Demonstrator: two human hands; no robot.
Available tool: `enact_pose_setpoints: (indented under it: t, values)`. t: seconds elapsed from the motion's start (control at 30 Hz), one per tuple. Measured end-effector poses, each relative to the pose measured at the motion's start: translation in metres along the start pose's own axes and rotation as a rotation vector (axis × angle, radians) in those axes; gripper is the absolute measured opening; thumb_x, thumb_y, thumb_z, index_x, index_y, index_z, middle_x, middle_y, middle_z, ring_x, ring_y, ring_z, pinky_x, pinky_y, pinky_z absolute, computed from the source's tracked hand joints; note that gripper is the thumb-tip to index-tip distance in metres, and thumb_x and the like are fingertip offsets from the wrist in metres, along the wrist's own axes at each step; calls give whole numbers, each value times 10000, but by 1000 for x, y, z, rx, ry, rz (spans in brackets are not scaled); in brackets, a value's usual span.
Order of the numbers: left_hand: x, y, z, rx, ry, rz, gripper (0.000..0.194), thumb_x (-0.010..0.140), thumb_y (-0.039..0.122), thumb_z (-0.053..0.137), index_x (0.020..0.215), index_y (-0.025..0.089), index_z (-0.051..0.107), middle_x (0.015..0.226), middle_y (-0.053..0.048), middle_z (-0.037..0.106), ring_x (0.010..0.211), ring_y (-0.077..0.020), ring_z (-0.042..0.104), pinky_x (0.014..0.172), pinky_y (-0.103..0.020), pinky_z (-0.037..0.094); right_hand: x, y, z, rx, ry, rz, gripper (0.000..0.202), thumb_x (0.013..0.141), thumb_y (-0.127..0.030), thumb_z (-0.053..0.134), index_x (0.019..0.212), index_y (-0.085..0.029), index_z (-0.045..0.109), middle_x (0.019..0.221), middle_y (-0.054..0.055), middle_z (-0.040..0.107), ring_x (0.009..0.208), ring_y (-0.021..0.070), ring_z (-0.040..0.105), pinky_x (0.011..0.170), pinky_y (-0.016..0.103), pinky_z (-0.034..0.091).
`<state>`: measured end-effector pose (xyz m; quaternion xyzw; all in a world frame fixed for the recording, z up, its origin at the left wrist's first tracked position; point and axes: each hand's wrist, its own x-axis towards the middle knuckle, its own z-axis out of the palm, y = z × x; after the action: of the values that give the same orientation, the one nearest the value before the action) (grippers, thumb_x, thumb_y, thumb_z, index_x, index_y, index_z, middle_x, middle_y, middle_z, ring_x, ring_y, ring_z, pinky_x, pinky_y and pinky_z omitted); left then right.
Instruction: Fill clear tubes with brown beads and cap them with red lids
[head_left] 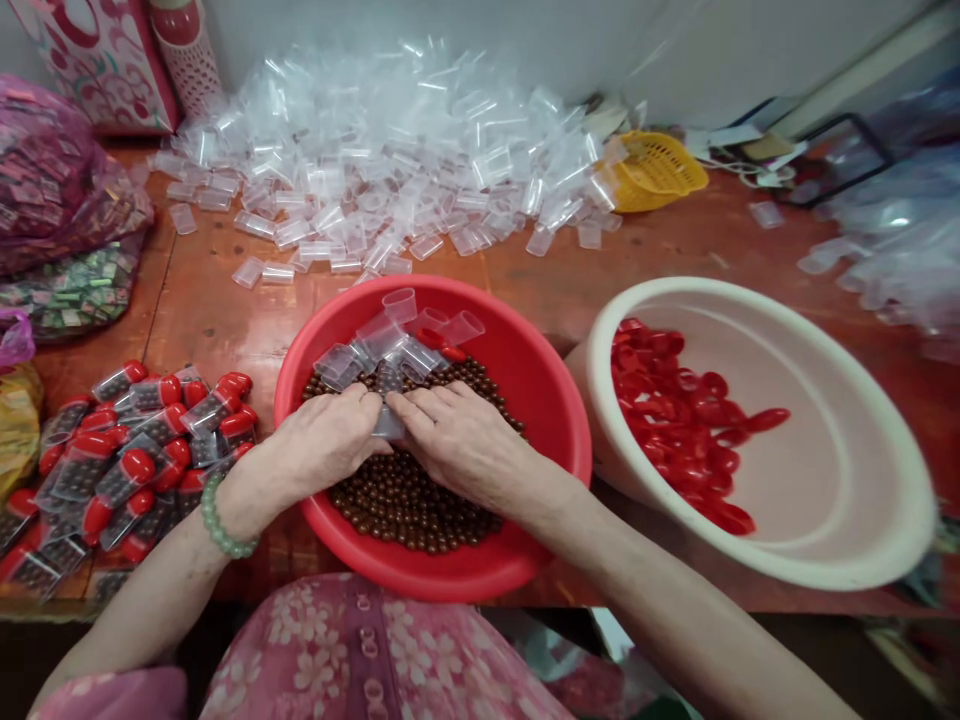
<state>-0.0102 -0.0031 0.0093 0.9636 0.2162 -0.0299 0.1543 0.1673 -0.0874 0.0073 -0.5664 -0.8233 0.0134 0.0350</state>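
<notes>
Both my hands meet over the red basin [547, 420], which holds many small brown balls [420, 510]. Between them is a clear plastic tube [388, 424], partly hidden by my fingers. My left hand [334, 435], with a green bead bracelet [217, 520] at the wrist, has its fingers closed on the tube's left side. My right hand [457, 435] grips it from the right, fingertips almost touching the left ones. More clear tubes [379, 335] and a few red caps [442, 345] lie on the balls at the basin's far side.
At left lies a heap of filled tubes with red caps [135, 470]. A cream basin [832, 450] with red caps [682, 430] stands tilted at right. Behind are a big pile of clear tubes [405, 170], a yellow basket [660, 170] and, far left, plastic bags [60, 200].
</notes>
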Motion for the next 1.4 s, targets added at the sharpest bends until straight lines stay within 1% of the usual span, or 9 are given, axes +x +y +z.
enact_pose_setpoints:
  t: [0.2, 0.37, 0.5, 0.6, 0.73, 0.9, 1.07, 1.17, 1.4]
  values:
    - [2, 10, -1, 95, 11, 117, 251, 941, 320, 475, 976, 109, 606, 939, -117, 657, 930, -289, 622, 834, -434, 488, -7, 9, -3, 240, 35, 26, 240, 878, -308, 619, 1059, -162, 679, 978, 100, 671, 912, 253, 515, 831, 397, 438]
    - [-3, 12, -3, 115, -41, 71, 259, 928, 331, 512, 963, 98, 622, 904, -126, 666, 892, -283, 633, 816, -418, 499, -22, 25, -6, 311, -30, 102, 254, 834, -287, 674, 1054, -164, 699, 964, 101, 624, 899, 250, 508, 813, 383, 456]
    - [-7, 11, -8, 10, -113, 55, 291, 929, 367, 523, 1015, 102, 605, 964, -124, 670, 920, -259, 639, 859, -389, 503, -29, 38, -5, 283, -150, 190, 249, 836, -227, 656, 1075, -162, 681, 998, 93, 607, 941, 242, 551, 840, 364, 461]
    - [-5, 13, -9, -63, -88, 74, 294, 945, 326, 502, 1143, 116, 555, 1058, -116, 656, 999, -243, 617, 920, -382, 488, -26, 43, -7, 163, -261, 194, 214, 850, -152, 595, 1047, -172, 673, 1031, 90, 601, 968, 242, 564, 818, 346, 453]
    - [-3, 14, -5, -74, -56, 109, 254, 947, 290, 491, 1134, 130, 558, 1068, -102, 617, 1000, -219, 572, 952, -370, 469, -18, 46, -10, -92, -400, 216, 238, 887, -80, 464, 960, -140, 682, 1020, 117, 630, 896, 252, 575, 704, 347, 423]
    - [-6, 21, 1, 133, -123, 84, 140, 891, 164, 512, 964, 116, 621, 1036, -138, 578, 971, -259, 555, 867, -397, 494, -8, 37, -6, -239, -519, 162, 290, 890, -47, 416, 838, -95, 697, 937, 166, 644, 871, 275, 586, 564, 323, 357]
    - [-11, 34, 6, 378, -204, 122, 260, 863, 20, 366, 930, 70, 612, 918, -159, 581, 789, -233, 585, 646, -346, 488, -5, 26, 8, -241, -517, 66, 297, 856, 2, 414, 815, -79, 697, 869, 179, 641, 837, 265, 605, 561, 312, 375]
    - [-7, 32, 6, 302, -205, 139, 306, 874, 15, 325, 1030, 83, 579, 897, -133, 594, 748, -215, 599, 643, -338, 493, -8, 24, 13, -202, -529, 24, 274, 858, -15, 439, 814, -88, 700, 896, 180, 648, 864, 263, 610, 582, 310, 400]
    - [6, 18, -7, 77, -336, 97, 169, 840, 123, 462, 929, 161, 601, 943, -88, 643, 757, -217, 653, 651, -325, 511, -13, 19, 25, -20, -600, -113, 272, 910, -66, 428, 921, -118, 695, 946, 119, 677, 843, 214, 645, 622, 295, 444]
